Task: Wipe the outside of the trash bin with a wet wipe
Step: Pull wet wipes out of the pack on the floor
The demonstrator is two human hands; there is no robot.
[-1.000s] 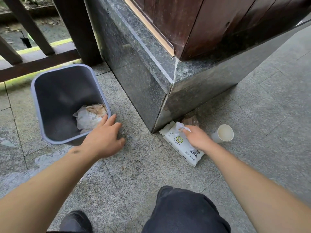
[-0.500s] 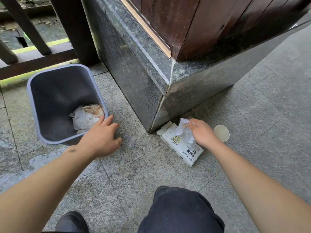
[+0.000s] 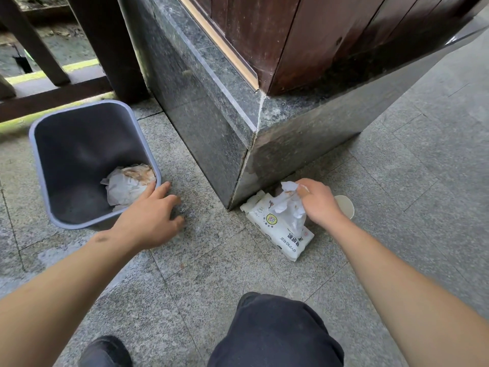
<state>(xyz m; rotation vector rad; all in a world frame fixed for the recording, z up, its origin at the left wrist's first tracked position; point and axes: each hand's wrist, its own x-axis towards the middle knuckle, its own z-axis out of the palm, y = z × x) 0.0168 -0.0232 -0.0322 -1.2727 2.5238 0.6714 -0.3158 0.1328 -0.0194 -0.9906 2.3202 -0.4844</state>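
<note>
The step in hand looks to be pulling a wipe [image 3: 287, 205] from the pack [image 3: 277, 229]: the right hand [image 3: 318, 201] pinches it, now lifted higher out than a moment ago. The bin [image 3: 42, 165] stands far left on the floor; the left hand [image 3: 150, 218], fingers loosely spread and grasping nothing, rests by its near corner as before. Next, the wipe must come free and cross left to the bin's outer wall.

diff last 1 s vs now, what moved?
The right hand, which a second ago pinched the wipe's tip at the pack's opening, has pulled the wet wipe up, partly out of the wipe pack. Unchanged: left hand open beside the trash bin, crumpled paper inside, paper cup behind the right hand.
</note>
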